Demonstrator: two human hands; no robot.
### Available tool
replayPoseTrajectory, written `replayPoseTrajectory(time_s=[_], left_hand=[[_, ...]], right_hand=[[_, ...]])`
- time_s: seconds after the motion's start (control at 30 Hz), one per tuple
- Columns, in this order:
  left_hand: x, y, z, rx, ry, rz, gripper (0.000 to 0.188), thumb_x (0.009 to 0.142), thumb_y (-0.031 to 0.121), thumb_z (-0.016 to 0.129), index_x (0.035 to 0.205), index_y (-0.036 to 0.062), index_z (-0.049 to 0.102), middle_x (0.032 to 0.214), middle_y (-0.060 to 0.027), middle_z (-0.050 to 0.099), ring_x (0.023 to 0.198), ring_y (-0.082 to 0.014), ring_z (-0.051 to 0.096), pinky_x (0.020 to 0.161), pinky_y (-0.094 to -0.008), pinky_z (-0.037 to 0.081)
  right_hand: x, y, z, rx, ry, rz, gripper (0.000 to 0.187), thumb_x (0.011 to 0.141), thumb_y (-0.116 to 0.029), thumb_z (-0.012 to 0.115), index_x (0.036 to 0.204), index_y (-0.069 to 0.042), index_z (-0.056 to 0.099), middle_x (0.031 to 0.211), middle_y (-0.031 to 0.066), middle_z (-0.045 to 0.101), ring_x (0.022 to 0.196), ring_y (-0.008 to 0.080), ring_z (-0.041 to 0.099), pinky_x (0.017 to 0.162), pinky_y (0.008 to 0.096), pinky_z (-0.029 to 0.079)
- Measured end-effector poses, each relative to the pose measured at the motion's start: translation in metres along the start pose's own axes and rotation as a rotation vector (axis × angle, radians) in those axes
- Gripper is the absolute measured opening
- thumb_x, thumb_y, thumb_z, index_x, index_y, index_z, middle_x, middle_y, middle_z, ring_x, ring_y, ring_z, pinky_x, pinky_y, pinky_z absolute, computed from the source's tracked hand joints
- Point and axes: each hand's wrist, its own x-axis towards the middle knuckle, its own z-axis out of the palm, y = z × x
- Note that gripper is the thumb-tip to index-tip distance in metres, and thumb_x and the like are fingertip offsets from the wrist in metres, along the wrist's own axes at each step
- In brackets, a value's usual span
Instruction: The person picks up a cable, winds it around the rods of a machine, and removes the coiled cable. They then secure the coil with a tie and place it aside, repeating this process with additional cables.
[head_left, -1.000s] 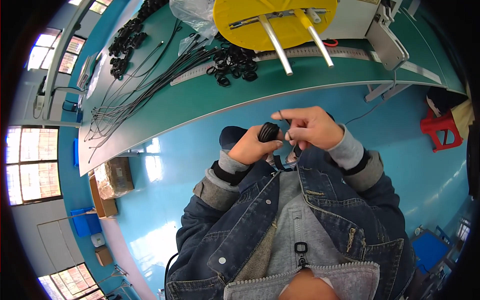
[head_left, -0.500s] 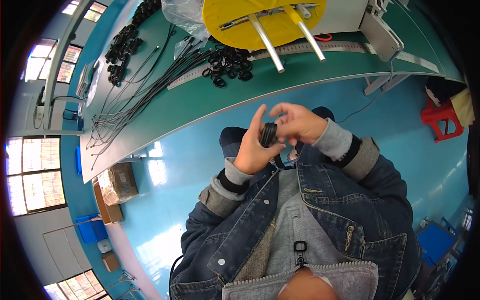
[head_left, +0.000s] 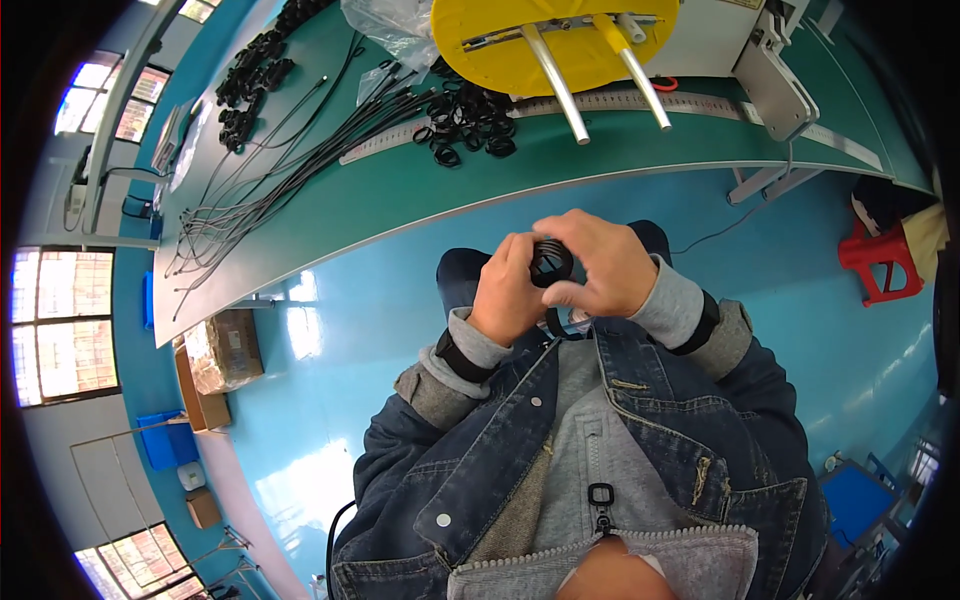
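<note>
Head view: seated person, both hands raised in front of the chest, well short of the bench.
Workbench (head_left: 420, 200): green top — long black cables (head_left: 290, 170) fanned across the left part, a heap of finished black coils (head_left: 465, 120) near the yellow reel (head_left: 550, 40).
Left hand (head_left: 505, 295): fingers curled tight around the cable coil (head_left: 551, 264).
Right hand (head_left: 600, 265): fingertips pinched on the coil's rim.
Progress: coil looks nearly wound — a short tail hangs below; many straight cables remain.

wrapped brown carton (head_left: 222, 350) | floor, left | clear plastic bag (head_left: 388, 22) | tabletop
</note>
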Motion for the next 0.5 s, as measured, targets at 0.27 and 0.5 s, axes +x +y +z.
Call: replayPoseTrajectory(time_s=[0.27, 0.5], left_hand=[[-0.013, -0.033, 0.012, -0.205, -0.241, -0.143, 0.042, 0.073, 0.022, 0.068, 0.104, 0.0007, 0.049, 0.084, -0.0132, 0.055, 0.067, -0.022, 0.056, 0.058, -0.0342, 0.047], [0.003, -0.042, -0.031, -1.845, -0.339, -0.833, 0.047, 0.085, 0.041, 0.052, 0.113, 0.0037, 0.048, 0.082, -0.0082, 0.053, 0.058, -0.0184, 0.05, 0.046, -0.0267, 0.04]], right_hand=[[-0.017, 0.023, 0.03, -0.049, -0.173, 0.085, 0.044, 0.082, -0.04, 0.059, 0.1, -0.001, 0.051, 0.074, 0.0094, 0.057, 0.062, 0.025, 0.057, 0.056, 0.0302, 0.046], [-0.023, 0.034, 0.017, 0.282, -0.075, 0.511, 0.028, 0.086, -0.027, 0.056, 0.093, 0.0, 0.052, 0.068, 0.0072, 0.056, 0.057, 0.0147, 0.053, 0.053, 0.0261, 0.042]])
